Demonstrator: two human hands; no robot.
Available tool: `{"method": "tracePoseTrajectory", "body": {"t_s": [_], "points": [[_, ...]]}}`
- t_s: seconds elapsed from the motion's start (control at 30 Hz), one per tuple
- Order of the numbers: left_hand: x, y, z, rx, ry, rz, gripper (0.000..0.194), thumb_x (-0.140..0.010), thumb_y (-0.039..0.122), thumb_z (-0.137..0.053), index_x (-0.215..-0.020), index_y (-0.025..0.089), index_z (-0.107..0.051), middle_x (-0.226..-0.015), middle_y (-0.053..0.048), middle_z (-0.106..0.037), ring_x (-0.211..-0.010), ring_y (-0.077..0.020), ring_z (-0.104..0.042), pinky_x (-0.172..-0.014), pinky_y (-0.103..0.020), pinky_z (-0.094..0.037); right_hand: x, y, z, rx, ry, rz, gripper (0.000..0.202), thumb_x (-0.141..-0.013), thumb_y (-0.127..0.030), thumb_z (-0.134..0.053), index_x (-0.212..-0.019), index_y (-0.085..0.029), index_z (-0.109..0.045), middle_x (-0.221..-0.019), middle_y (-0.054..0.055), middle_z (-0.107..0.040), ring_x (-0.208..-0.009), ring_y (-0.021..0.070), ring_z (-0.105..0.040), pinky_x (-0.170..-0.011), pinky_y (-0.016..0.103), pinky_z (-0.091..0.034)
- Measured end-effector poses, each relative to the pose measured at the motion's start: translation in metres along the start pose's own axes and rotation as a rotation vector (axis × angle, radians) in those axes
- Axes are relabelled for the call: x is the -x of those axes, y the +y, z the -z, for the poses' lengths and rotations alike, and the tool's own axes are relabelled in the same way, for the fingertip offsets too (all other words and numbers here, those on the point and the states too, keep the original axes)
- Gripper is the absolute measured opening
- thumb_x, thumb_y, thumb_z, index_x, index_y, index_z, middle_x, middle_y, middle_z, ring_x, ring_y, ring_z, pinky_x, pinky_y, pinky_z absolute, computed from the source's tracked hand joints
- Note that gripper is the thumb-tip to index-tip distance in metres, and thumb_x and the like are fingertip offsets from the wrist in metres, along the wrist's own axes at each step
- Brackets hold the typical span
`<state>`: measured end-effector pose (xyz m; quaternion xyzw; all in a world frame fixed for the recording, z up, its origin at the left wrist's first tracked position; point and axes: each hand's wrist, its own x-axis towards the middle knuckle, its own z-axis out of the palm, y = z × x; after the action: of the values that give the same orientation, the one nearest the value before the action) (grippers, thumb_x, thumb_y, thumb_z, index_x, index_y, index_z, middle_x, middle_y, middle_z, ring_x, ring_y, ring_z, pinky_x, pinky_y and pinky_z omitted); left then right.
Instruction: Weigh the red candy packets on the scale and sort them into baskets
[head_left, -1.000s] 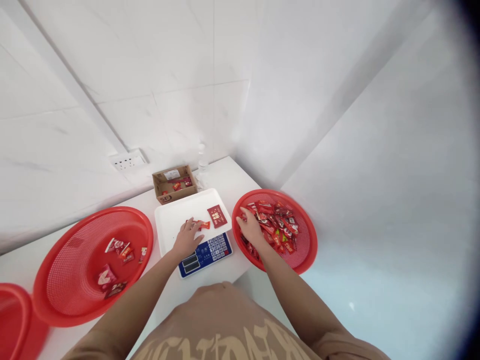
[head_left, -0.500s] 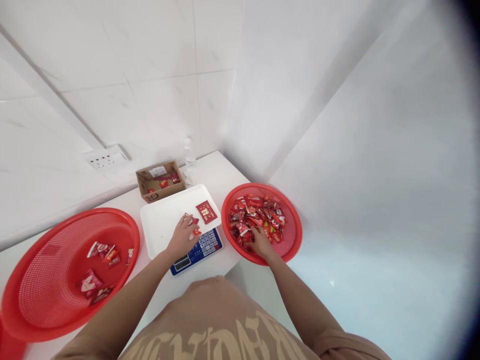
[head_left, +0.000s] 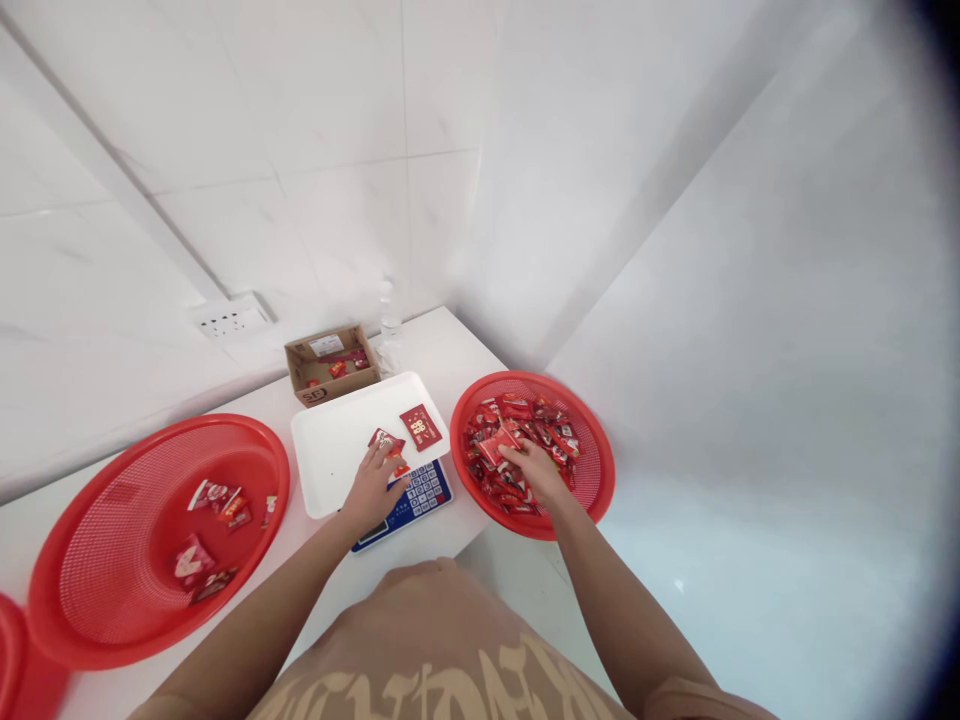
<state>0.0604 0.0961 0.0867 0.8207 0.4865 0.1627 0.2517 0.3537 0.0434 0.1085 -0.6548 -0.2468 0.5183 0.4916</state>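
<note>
My left hand rests over the near edge of the white weighing tray, fingers apart. Just beyond its fingertips lie a red-and-white candy packet and a small orange-red one, partly hidden by the fingers. A flat dark-red packet lies on the tray's right side. Below the tray shows the blue keypad of the scale. On the right, my right hand pinches a red candy packet above the heap of wrapped candies in the right red basket.
A larger red basket with several packets stands on the left, another red container beside it. Behind the tray are a cardboard box holding some packets and a clear bottle. A wall socket sits above the table.
My right hand has lifted slightly out of the heap, with a red candy packet now in its fingers. My left hand stays over the tray, its fingers more spread. The view has shifted slightly.
</note>
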Motion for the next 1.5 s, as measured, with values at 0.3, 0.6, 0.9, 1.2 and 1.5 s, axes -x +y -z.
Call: {"method": "tracePoseTrajectory", "body": {"t_s": [0.3,0.6,0.9,1.2,1.5], "points": [[0.009,-0.014,0.000,-0.097,-0.099,-0.006,0.037,-0.079,0.032,-0.055,-0.116,0.024,-0.057,-0.138,-0.009,-0.045,-0.134,-0.0323,-0.026,-0.106,-0.054,-0.027,-0.018,-0.021,-0.104,0.048,-0.245,0.063,0.027,-0.066,-0.034,-0.068,-0.087,-0.020,-0.058,-0.073,-0.002,-0.063,-0.061,0.0121,-0.058,-0.056,0.024,-0.043],[0.022,-0.028,0.003,-0.105,-0.093,0.061,0.043,-0.081,0.037,-0.053,-0.123,0.027,-0.054,-0.142,-0.008,-0.040,-0.136,-0.0328,-0.023,-0.108,-0.053,-0.024,-0.026,0.029,-0.027,0.587,-0.031,0.274,0.034,-0.071,-0.021,-0.058,-0.104,-0.021,-0.062,-0.112,0.008,-0.062,-0.111,0.0251,-0.052,-0.099,0.040,-0.034],[0.030,-0.031,0.000,-0.098,-0.060,0.081,0.042,-0.083,0.040,-0.047,-0.119,0.021,-0.056,-0.140,-0.012,-0.041,-0.135,-0.0330,-0.025,-0.108,-0.051,-0.027,-0.012,0.056,0.011,0.946,0.013,0.197,0.051,-0.071,-0.012,-0.054,-0.121,-0.023,-0.056,-0.117,0.011,-0.061,-0.108,0.0300,-0.055,-0.091,0.041,-0.040],[0.035,-0.033,0.002,-0.107,-0.018,0.095,0.039,-0.085,0.038,-0.044,-0.118,0.023,-0.056,-0.138,-0.009,-0.044,-0.134,-0.0313,-0.028,-0.105,-0.052,-0.032,-0.022,0.050,0.022,0.552,0.123,0.083,0.054,-0.085,-0.046,-0.040,-0.131,-0.017,-0.042,-0.115,0.010,-0.062,-0.100,0.0219,-0.061,-0.082,0.034,-0.048],[0.036,-0.031,0.002,-0.124,-0.018,0.085,0.037,-0.085,0.038,-0.046,-0.117,0.023,-0.057,-0.136,-0.009,-0.046,-0.134,-0.0303,-0.029,-0.105,-0.050,-0.033,-0.011,0.059,0.006,1.276,-0.118,0.170,0.045,-0.074,-0.025,-0.058,-0.119,-0.017,-0.059,-0.126,0.014,-0.048,-0.112,0.0275,-0.047,-0.093,0.036,-0.037]]}}
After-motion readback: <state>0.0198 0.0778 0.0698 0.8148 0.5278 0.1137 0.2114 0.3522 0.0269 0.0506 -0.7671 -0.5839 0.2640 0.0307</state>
